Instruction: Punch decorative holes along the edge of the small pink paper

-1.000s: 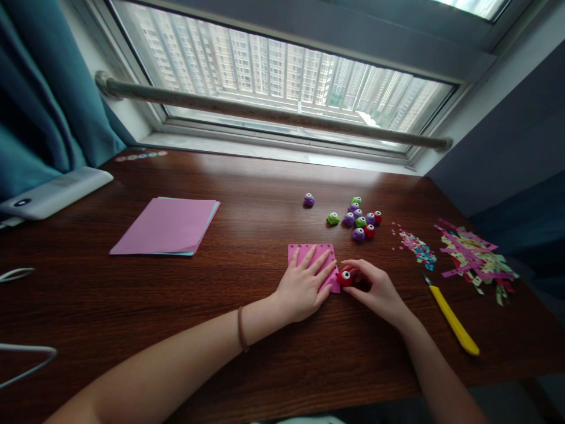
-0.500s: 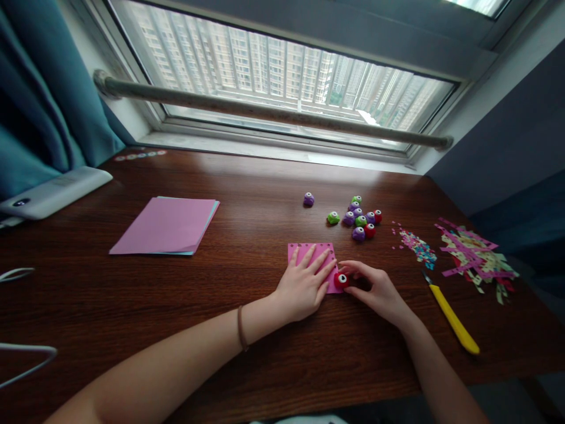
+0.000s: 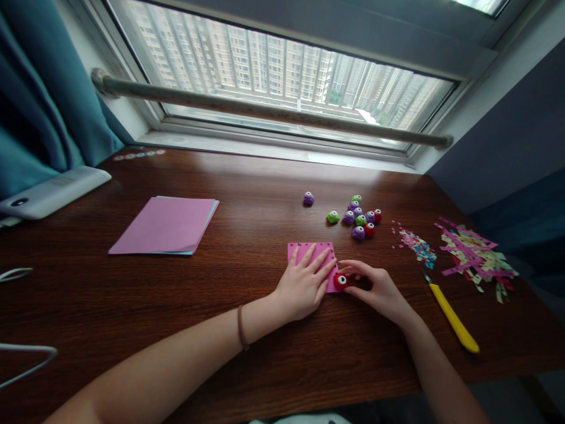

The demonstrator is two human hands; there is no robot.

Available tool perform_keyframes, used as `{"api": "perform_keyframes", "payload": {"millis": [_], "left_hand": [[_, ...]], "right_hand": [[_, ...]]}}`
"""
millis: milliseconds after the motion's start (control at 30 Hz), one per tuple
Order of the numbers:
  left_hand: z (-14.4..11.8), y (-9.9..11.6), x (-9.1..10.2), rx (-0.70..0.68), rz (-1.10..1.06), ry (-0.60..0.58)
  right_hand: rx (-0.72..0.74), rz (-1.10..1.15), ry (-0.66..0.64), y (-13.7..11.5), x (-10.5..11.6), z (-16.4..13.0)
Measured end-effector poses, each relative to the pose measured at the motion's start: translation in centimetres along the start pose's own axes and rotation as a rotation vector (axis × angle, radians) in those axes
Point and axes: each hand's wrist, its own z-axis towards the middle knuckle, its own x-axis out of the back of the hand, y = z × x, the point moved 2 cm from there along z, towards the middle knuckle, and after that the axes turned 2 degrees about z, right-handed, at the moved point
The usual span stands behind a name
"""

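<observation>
My left hand (image 3: 302, 287) lies flat with fingers spread on a small pink paper square (image 3: 293, 250), which has a row of little punched holes along its top edge and some down the right. Much of the square is hidden under that hand. At the paper's lower right edge sits a small red craft punch (image 3: 340, 282) with a white button top. The thumb and fingers of my right hand (image 3: 375, 288) grip this punch from its right side.
Several purple, green and red punches (image 3: 359, 221) cluster behind the hands. Tiny punched paper bits (image 3: 418, 247), paper strips (image 3: 479, 256) and a yellow-handled craft knife (image 3: 454, 318) lie to the right. Stacked pink sheets (image 3: 165, 227) and a white device (image 3: 57, 191) are at left.
</observation>
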Motion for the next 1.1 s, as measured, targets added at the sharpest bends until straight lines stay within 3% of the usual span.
{"api": "perform_keyframes", "payload": {"millis": [467,633,900,1100], "left_hand": [[0.0,0.4,0.5,0.016,0.014,0.010],[0.1,1.0,1.5,-0.018,0.091,0.052],[0.1,1.2,2.1,-0.215,0.087,0.108],[0.2,1.1,1.2,-0.275,0.027,0.104]], "right_hand": [[0.027,0.060,0.020,0.1,-0.1,0.1],[0.065,0.237,0.164,0.8,0.1,0.3],[0.133,-0.136,0.285,1.2,-1.5,0.9],[0.156,-0.259,0.277,1.9,-2.3,1.3]]}}
